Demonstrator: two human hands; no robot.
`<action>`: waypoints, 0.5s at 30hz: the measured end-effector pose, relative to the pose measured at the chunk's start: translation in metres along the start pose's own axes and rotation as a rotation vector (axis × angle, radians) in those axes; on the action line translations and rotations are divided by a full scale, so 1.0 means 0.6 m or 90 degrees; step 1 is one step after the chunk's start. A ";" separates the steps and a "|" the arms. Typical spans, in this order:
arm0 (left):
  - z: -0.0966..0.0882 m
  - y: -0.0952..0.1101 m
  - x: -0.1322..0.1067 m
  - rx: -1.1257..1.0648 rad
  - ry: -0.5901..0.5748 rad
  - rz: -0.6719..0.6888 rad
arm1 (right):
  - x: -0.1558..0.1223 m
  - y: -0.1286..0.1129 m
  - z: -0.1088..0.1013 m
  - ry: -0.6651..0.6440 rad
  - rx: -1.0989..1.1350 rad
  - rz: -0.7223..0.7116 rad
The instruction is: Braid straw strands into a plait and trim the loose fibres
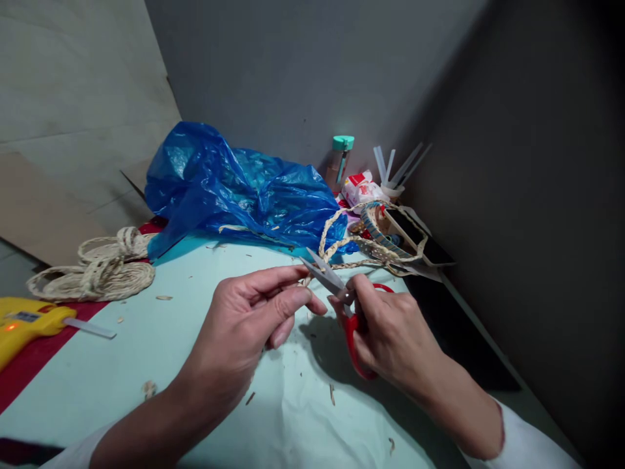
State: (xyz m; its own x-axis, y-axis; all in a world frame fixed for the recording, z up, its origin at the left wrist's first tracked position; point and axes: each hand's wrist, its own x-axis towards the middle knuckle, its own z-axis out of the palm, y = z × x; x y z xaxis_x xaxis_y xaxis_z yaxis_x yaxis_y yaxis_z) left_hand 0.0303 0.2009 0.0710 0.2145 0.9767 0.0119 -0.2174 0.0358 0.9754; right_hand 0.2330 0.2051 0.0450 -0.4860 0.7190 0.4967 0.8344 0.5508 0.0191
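Note:
My left hand (249,312) pinches the near end of a braided straw cord (336,244), thumb and fingers closed on it. My right hand (385,329) grips red-handled scissors (342,296), fingers through the loops. The metal blades are parted and point up-left, right at the cord end beside my left fingertips. The cord loops away to the right toward a pile of things by the wall.
A pale green sheet (195,365) covers the table, littered with straw bits. A blue plastic bag (234,185) lies behind. Coiled straw rope (97,267) and a yellow glue gun (29,322) sit left. A bottle (340,159), glue sticks (395,169) and a phone (415,234) stand right.

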 end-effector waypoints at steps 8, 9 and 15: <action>0.000 -0.002 0.002 0.046 0.002 0.015 | 0.007 -0.004 0.001 0.040 -0.089 -0.003; 0.000 -0.003 0.002 0.041 0.003 0.008 | 0.007 -0.004 0.001 0.042 -0.093 -0.012; -0.001 -0.006 0.004 0.004 0.018 -0.010 | 0.006 -0.003 -0.003 0.051 -0.111 -0.040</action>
State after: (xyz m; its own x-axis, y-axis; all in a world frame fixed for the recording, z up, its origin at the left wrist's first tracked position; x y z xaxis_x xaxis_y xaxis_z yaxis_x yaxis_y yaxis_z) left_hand 0.0311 0.2030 0.0673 0.1906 0.9816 -0.0090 -0.2080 0.0493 0.9769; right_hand 0.2305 0.2059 0.0484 -0.5220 0.6459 0.5571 0.8389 0.5069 0.1984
